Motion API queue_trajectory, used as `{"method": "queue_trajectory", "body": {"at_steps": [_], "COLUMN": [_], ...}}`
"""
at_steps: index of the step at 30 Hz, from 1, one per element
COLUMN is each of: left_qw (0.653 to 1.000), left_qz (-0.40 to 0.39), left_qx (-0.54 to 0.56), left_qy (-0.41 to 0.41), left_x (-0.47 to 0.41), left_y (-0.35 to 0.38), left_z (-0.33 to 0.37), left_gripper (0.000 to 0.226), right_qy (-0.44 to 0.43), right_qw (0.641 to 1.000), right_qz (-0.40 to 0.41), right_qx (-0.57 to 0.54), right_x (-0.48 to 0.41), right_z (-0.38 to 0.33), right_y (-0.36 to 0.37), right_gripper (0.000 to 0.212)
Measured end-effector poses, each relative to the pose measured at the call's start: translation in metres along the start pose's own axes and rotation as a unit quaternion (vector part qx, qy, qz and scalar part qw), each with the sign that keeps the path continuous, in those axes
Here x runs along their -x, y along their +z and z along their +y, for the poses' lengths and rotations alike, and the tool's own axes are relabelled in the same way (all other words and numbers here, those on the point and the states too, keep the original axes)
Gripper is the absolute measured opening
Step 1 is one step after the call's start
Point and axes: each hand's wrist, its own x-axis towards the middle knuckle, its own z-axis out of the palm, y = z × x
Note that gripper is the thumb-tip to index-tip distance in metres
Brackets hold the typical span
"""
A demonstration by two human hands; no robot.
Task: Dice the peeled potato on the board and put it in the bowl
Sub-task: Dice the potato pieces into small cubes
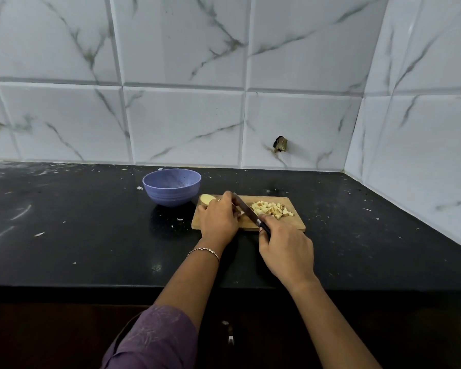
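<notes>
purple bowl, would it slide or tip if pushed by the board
Probably light: the purple bowl looks like plastic and empty. It may slide easily on the glossy black counter. Its narrow base under a wide rim suggests a rim push could tip it.

The round lilac plastic bowl (171, 193) stands just left of the rectangular wooden cutting board (290, 222); right of the board, black counter (370, 235) lies open.
</notes>
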Motion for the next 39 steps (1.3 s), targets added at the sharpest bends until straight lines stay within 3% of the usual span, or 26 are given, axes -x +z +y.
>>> {"method": "queue_trajectory", "body": {"at_steps": [9, 28, 39], "left_qw": [0.999, 0.996, 0.997], "left_qz": [0.018, 0.014, 0.008], "left_qx": [-0.031, -0.074, -0.077], "left_qy": [-0.033, -0.037, -0.028], "left_x": [0.002, 0.002, 0.001], "left_y": [-0.001, -0.002, 0.001], "left_z": [-0.002, 0.006, 0.002], "left_gripper": [0.016, 0.022, 0.021], "right_qy": [-0.009, -0.057, -0.047], "right_qw": [1.000, 0.998, 0.998], "right_qz": [0.008, -0.020, 0.000], "right_qx": [0.000, 0.019, 0.044], "right_x": [0.000, -0.004, -0.006], "right_z": [0.001, 0.003, 0.006], "right_y": [0.003, 0.010, 0.018], "right_gripper": [0.037, 0.022, 0.036]}}
